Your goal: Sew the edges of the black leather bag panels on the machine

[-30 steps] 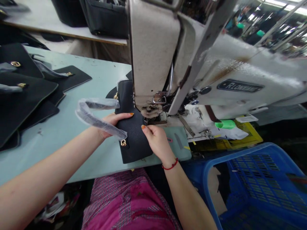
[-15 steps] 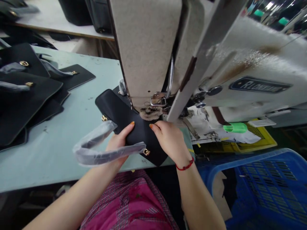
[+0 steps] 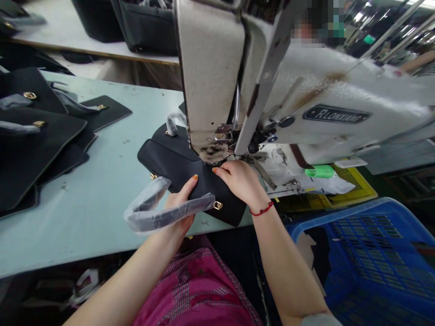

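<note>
A black leather bag panel (image 3: 170, 160) lies slantwise under the head of a white sewing machine (image 3: 217, 77). Its handle, wrapped in clear plastic (image 3: 159, 213), loops toward me and ends at gold rings. My left hand (image 3: 181, 203) grips the panel's near edge, thumb on top, with the wrapped handle across its back. My right hand (image 3: 239, 179), with a red string at the wrist, presses the panel flat right beside the presser foot (image 3: 220, 140). Both hands have their fingers closed on the leather.
Several black panels with gold fittings (image 3: 37, 136) are stacked at the left of the pale green table (image 3: 102, 181). A blue plastic crate (image 3: 367, 258) stands at my right, a yellow tray (image 3: 353, 190) behind it. Dark bags (image 3: 136, 22) sit on a far bench.
The panel has been turned from upright to slantwise under the machine head, its far corner swinging left. Both hands moved with it, and the wrapped handle dropped lower toward me.
</note>
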Tool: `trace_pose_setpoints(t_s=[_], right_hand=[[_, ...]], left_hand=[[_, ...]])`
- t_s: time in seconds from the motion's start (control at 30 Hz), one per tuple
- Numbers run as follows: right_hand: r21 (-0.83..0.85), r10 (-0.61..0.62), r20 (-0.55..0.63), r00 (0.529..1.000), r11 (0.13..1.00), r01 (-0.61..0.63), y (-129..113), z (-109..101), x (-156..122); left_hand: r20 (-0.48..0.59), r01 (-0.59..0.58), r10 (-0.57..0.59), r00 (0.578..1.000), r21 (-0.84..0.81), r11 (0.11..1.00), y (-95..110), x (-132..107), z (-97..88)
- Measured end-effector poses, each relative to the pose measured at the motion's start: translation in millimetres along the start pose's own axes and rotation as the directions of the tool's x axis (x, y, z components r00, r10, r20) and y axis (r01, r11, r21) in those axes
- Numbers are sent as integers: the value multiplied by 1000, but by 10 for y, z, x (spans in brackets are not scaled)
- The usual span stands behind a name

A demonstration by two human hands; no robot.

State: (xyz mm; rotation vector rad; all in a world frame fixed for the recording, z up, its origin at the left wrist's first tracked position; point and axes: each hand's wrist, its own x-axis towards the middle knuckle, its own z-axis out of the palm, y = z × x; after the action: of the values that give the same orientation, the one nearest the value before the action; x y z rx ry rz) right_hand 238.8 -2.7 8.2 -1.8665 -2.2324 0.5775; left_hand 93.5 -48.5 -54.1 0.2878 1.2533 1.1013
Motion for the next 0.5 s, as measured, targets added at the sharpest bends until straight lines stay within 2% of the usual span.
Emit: trace_pose_setpoints(t_s=[0.07, 0.13, 0.3, 0.5], right_hand=[[28, -26, -4, 1000, 999, 27, 35, 17, 11], [60, -44, -13, 999, 997, 45, 66, 34, 17], [114, -36, -17, 999, 993, 38, 107, 72, 11], [154, -31, -54, 998, 987, 39, 111, 113, 29]], left_hand=[[-48, -28, 20, 999, -162, 986, 35, -55, 46], [-65, -33, 20, 998, -213, 976, 51, -82, 79], [-85, -112, 102, 991, -129, 985, 18, -55, 68], [-99, -107, 97, 990, -104, 989, 31, 16, 36]])
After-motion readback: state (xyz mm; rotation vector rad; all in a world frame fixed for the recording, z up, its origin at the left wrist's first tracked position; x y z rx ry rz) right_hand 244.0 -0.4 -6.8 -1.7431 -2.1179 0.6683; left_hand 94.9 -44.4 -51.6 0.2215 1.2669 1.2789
